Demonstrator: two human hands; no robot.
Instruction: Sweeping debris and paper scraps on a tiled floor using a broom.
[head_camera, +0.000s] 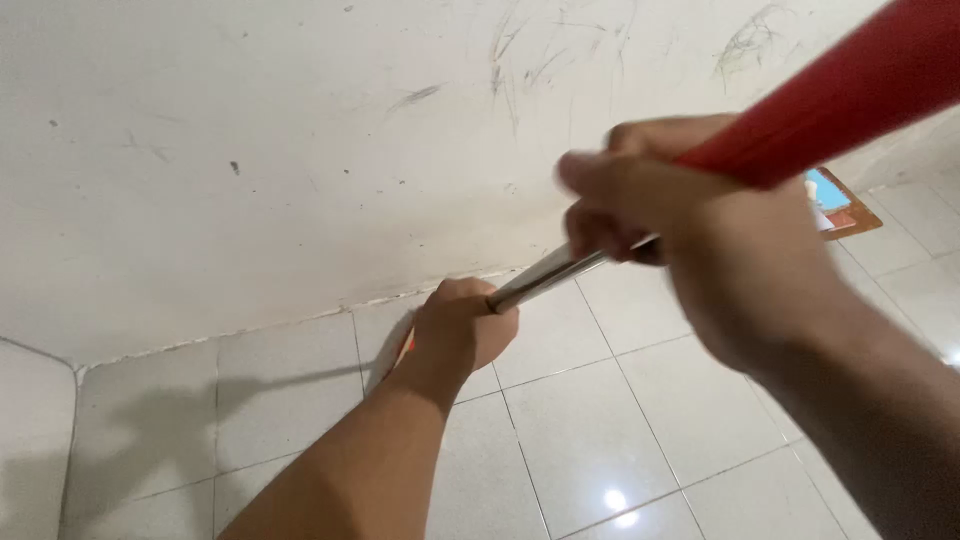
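- One long pole (550, 272), metal shaft with a red grip at upper right, crosses the frame's centre diagonally.
- Two hands: the left hand (462, 328), centre frame, is closed around the shaft's lower part; the right hand (690, 235), centre right, is wrapped around it below the red grip.
- One white scuffed wall (250, 150) fills the upper frame.
- One tiled floor (590, 430) lies below.

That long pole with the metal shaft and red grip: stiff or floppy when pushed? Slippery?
Probably stiff: the pole runs straight between the left hand and right hand with no visible sag. The bare metal shaft looks smooth and shiny, so likely slick; the red grip may hold better. Likely light for its length, being slim. Its lower end is hidden.
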